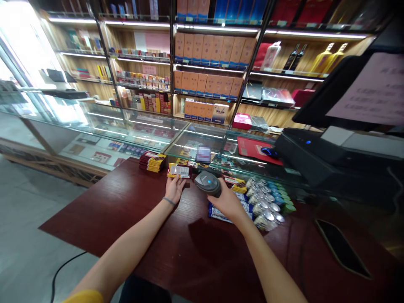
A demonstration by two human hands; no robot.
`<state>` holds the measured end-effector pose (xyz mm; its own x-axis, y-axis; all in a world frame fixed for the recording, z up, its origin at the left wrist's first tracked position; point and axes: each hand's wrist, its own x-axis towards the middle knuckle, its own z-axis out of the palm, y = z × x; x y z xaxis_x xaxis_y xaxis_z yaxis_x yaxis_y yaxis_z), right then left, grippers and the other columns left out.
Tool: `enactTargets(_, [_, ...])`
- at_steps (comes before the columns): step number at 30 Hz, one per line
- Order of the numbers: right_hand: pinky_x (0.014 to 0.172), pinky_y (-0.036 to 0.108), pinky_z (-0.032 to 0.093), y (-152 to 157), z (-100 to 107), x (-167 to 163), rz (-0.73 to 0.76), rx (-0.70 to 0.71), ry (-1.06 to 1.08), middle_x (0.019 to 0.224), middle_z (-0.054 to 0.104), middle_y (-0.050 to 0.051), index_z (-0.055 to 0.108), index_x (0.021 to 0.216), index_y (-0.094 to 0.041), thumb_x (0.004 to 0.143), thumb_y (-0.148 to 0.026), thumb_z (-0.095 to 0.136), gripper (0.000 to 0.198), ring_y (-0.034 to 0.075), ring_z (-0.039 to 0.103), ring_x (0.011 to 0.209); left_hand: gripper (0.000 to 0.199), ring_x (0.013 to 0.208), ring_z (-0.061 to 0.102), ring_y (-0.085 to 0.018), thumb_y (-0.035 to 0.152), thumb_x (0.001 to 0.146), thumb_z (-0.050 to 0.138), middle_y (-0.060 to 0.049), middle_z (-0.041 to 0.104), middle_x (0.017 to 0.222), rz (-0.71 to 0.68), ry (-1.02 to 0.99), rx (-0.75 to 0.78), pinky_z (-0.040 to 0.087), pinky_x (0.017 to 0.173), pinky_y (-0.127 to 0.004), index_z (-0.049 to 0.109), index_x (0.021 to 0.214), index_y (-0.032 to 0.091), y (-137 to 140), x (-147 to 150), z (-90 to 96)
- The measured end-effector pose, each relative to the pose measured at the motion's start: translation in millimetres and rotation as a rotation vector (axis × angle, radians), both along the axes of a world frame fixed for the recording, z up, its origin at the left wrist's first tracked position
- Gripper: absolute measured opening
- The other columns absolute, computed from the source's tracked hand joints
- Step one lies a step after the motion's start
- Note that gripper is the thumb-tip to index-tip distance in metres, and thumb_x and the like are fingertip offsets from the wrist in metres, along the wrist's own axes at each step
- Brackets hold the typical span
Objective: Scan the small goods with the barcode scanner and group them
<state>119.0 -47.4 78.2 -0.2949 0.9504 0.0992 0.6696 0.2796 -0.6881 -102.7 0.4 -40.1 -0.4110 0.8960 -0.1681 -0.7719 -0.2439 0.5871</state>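
My left hand [175,190] has its fingers on a flat yellow-and-dark-red packet [179,170], thumb side and fingertips gripping its near edge. A pale label with a barcode faces up on it. My right hand [227,200] is wrapped round a dark grey barcode scanner [206,182], held just right of the packet with its head towards it. A stack of similar packets [152,162] lies to the left, and more yellow packets [237,184] lie behind my right hand. Blue packets [219,211] lie partly hidden under that hand.
Rows of small lidded jars [264,206] stand right of the blue packets. A phone [342,248] lies at the right of the brown counter [107,210]. Beyond are a glass display case [139,130], a red mat with a mouse [252,149], a monitor [334,92] and stocked shelves.
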Motion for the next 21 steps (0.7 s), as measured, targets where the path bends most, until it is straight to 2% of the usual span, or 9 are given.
enactTargets(3, [0.079, 0.034, 0.051, 0.6, -3.3, -0.3, 0.005, 0.022, 0.033, 0.097, 0.076, 0.005, 0.057, 0.117, -0.027, 0.075, -0.031, 0.067, 0.043, 0.029, 0.072, 0.097, 0.024, 0.089, 0.070, -0.014, 0.012, 0.084, 0.071, -0.001, 0.071, 0.100, 0.009, 0.028, 0.005, 0.055, 0.096, -0.041, 0.057, 0.100, 0.023, -0.3, -2.6, 4.6])
enactTargets(7, [0.086, 0.037, 0.052, 0.9, -7.5, -0.5, 0.016, 0.087, 0.114, 0.100, 0.076, 0.009, 0.061, 0.121, -0.024, 0.077, -0.033, 0.064, 0.045, 0.030, 0.070, 0.105, 0.029, 0.081, 0.069, -0.013, 0.019, 0.078, 0.077, -0.001, 0.070, 0.096, 0.063, 0.135, 0.088, 0.057, 0.091, -0.040, 0.056, 0.098, 0.021, -1.5, -13.3, 22.8])
enactTargets(11, [0.081, 0.037, 0.054, 2.9, -11.6, -0.3, 0.006, 0.133, 0.156, 0.098, 0.077, 0.010, 0.061, 0.123, -0.021, 0.077, -0.036, 0.062, 0.048, 0.031, 0.072, 0.098, 0.037, 0.079, 0.068, -0.012, 0.027, 0.071, 0.082, 0.001, 0.069, 0.091, 0.172, 0.228, 0.135, 0.057, 0.088, -0.038, 0.055, 0.095, 0.021, -2.6, -32.3, 43.0])
enactTargets(14, [0.074, 0.036, 0.055, 5.4, -13.9, 0.7, 0.016, 0.129, 0.198, 0.095, 0.077, 0.009, 0.060, 0.124, -0.021, 0.077, -0.039, 0.062, 0.051, 0.030, 0.074, 0.088, 0.039, 0.080, 0.068, -0.012, 0.032, 0.069, 0.083, 0.001, 0.069, 0.091, 0.278, 0.306, 0.135, 0.057, 0.082, -0.033, 0.055, 0.093, 0.021, 0.2, -54.4, 54.1])
enactTargets(17, [0.075, 0.036, 0.055, 6.5, -14.3, 1.9, 0.049, 0.122, 0.238, 0.096, 0.077, 0.008, 0.060, 0.127, -0.021, 0.077, -0.040, 0.062, 0.054, 0.029, 0.074, 0.088, 0.039, 0.076, 0.068, -0.013, 0.033, 0.066, 0.084, 0.000, 0.070, 0.089, 0.411, 0.417, 0.102, 0.055, 0.075, -0.028, 0.058, 0.092, 0.020, 6.5, -84.2, 62.9])
enactTargets(21, [0.076, 0.038, 0.055, 5.5, -12.8, 2.4, 0.030, 0.129, 0.246, 0.097, 0.077, 0.009, 0.060, 0.127, -0.019, 0.078, -0.042, 0.062, 0.054, 0.030, 0.074, 0.090, 0.028, 0.080, 0.068, -0.016, 0.032, 0.071, 0.079, -0.002, 0.072, 0.087, 0.575, 0.660, 0.073, 0.053, 0.079, -0.027, 0.067, 0.092, 0.019, 10.5, -125.4, 71.3])
